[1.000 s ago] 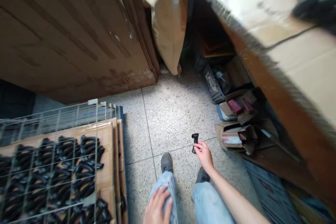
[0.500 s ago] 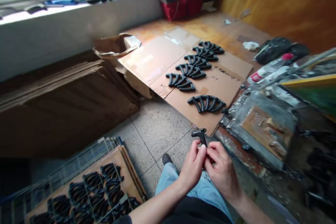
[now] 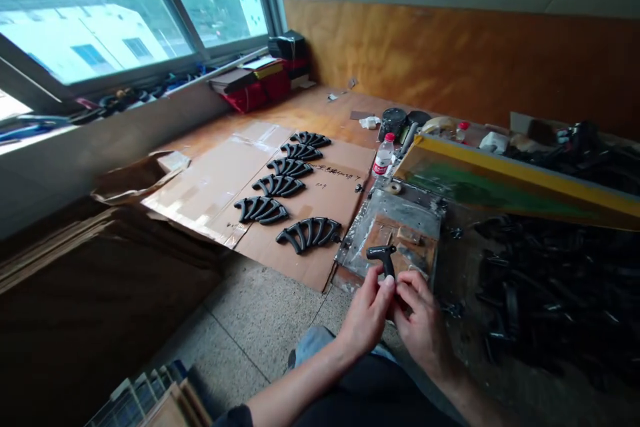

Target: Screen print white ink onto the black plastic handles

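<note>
Nearest, the left hand (image 3: 367,312) is pinching a black T-shaped part (image 3: 385,256) by its shaft (image 3: 389,270); the right hand (image 3: 424,325) is resting close beside, fingers bent, grip hidden. The part is looking light, stiff and perhaps slippery, its shaft offering the safest hold. Beyond, curved black pieces (image 3: 262,211) are lying in fans on cardboard (image 3: 300,273) on the counter (image 3: 310,107).

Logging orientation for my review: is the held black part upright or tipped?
Roughly upright: the black part has its wider end up, above the left hand and right hand.
</note>
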`<state>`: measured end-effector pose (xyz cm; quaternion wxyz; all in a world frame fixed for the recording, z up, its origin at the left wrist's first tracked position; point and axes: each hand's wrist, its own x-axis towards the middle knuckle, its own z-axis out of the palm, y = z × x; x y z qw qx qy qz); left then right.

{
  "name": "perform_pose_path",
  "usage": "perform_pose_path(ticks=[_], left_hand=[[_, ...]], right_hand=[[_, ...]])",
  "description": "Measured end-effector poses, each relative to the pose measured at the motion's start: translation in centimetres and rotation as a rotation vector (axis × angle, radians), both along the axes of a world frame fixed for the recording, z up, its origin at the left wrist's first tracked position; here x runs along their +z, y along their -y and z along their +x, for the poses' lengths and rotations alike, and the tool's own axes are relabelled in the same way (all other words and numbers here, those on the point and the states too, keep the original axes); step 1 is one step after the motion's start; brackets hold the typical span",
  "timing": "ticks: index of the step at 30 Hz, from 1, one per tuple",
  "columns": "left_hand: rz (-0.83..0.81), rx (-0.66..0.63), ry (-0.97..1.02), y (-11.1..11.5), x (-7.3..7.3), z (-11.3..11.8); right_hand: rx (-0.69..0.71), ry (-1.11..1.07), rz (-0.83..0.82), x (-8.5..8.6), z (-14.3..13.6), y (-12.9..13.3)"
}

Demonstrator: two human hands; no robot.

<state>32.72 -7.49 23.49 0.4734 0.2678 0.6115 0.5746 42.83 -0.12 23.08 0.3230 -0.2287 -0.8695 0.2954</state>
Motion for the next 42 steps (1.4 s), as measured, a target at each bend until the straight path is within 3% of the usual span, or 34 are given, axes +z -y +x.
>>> perform_pose_path(ticks=[6,10,13,17,21,25,30,34,37,40,42], left_hand=[[-0.058,-0.022,0.083,-2.6,-1.1,0.0],[-0.072,-0.125,0.143,-2.8,-3.8,-2.2],[-0.127,-0.051,-0.137,-1.6,-6.5,-6.0],[-0.347,0.276,-0.749,0.6,-10.6,-12.2],[-0.604,0.248,-1.111,0.6,-14.4,-15.2],[-0.782,0.213,-1.153,-1.5,-16.5,-15.4],[-0.834,0.193,-1.172,-2.8,-17.1,-16.1],[-0.821,0.166,-1.178,-2.6,-17.3,-16.7],[-0.813,0.175,-1.194,-2.5,-17.5,-16.8],[-0.805,0.185,-1.198,-2.4,-17.5,-16.9],[-0.791,0.175,-1.188,-2.1,-17.3,-17.0]], right_hand=[[-0.060,0.033,-0.073,-2.5,0.1,-2.7],[-0.101,0.057,-0.345,-5.3,-1.1,-4.2],[-0.173,0.071,-0.614,-7.2,-1.1,-5.4],[-0.273,0.089,-0.806,-8.7,-0.1,-6.6],[-0.297,0.108,-0.818,-9.2,0.0,-7.2],[-0.238,0.123,-0.771,-9.3,-0.4,-7.5],[-0.133,0.203,-0.669,-9.5,-1.8,-7.8],[-0.040,0.296,-0.247,-9.9,-5.3,-8.2],[-0.057,0.427,0.047,-10.5,-7.7,-8.4],[-0.070,0.582,0.217,-10.6,-8.5,-8.5],[-0.060,0.610,0.246,-9.7,-8.6,-8.6]])
